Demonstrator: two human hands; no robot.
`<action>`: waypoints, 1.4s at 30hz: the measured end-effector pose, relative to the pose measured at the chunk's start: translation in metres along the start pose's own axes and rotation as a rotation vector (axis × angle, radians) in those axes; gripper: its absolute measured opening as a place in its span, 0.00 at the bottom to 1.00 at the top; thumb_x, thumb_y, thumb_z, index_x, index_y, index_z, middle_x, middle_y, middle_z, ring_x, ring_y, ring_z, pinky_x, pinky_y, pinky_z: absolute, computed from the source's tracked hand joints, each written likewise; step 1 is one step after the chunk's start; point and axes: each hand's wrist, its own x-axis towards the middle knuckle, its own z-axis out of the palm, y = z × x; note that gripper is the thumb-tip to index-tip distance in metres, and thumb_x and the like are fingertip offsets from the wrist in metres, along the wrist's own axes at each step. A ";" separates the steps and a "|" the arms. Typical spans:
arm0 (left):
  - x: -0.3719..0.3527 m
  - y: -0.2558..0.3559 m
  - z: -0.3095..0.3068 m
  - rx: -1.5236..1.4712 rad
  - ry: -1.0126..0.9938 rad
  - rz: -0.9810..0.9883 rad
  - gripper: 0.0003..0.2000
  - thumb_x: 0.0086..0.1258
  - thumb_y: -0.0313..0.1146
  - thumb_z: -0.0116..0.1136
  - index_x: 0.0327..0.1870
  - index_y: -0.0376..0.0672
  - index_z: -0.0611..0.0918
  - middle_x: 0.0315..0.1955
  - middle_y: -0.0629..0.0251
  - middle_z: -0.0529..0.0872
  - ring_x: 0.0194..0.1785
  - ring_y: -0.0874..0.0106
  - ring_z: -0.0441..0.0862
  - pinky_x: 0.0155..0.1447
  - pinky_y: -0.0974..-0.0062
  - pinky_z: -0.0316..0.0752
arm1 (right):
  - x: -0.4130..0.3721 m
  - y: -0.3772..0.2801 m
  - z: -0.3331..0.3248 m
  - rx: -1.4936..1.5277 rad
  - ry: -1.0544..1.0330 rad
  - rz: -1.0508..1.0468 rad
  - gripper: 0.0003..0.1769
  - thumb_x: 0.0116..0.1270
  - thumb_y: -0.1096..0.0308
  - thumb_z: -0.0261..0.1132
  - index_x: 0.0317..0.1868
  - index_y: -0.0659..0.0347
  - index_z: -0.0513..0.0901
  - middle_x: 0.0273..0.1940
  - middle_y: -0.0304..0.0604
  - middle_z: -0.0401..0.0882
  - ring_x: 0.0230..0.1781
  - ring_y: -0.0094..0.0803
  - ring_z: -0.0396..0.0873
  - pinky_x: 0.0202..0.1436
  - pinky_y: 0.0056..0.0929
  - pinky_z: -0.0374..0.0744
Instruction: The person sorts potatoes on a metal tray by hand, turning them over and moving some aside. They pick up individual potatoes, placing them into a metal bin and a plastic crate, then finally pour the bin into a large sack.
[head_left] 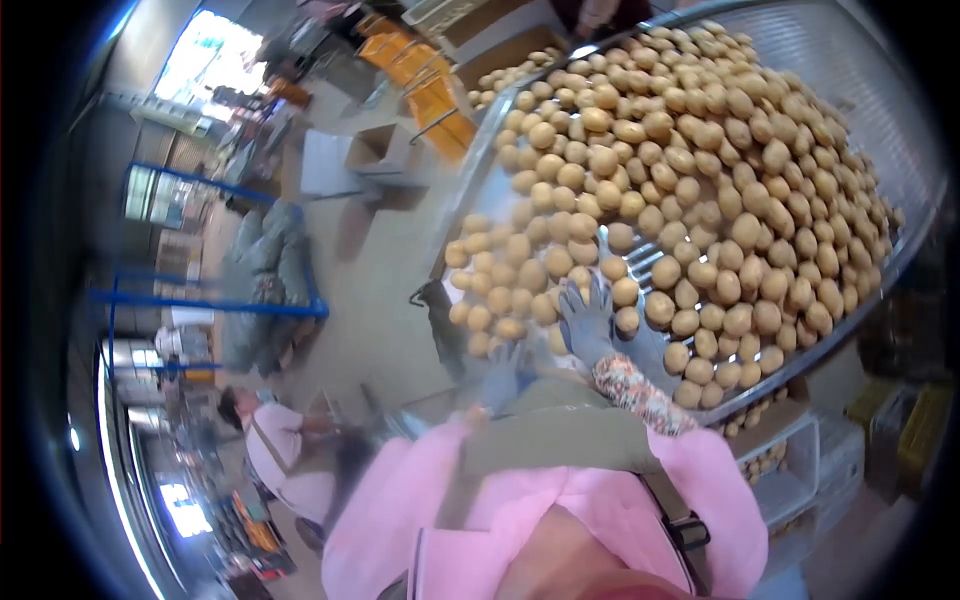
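Many small, round, yellow-brown potatoes lie heaped in a wide metal tray with slots in its floor. My right hand, in a grey glove with a floral sleeve cuff above it, rests among the potatoes near the tray's close side, fingers spread. At the tray's near edge, beside a loose group of potatoes, is my left hand, also gloved in grey. Its fingers point forward and look stretched out, slightly blurred. Neither hand shows a potato gripped in it.
A cardboard box stands on the floor to the left, near orange crates. Full green sacks sit on a blue-framed cart. Another person is at lower left. White crates with potatoes stand at lower right.
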 end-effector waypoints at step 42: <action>0.033 -0.066 -0.028 -0.115 -0.358 -0.064 0.24 0.72 0.56 0.43 0.60 0.52 0.76 0.62 0.59 0.76 0.72 0.42 0.56 0.72 0.40 0.43 | -0.104 -0.019 0.008 2.775 0.117 0.523 0.26 0.77 0.55 0.46 0.68 0.62 0.65 0.63 0.50 0.71 0.63 0.38 0.72 0.63 0.33 0.74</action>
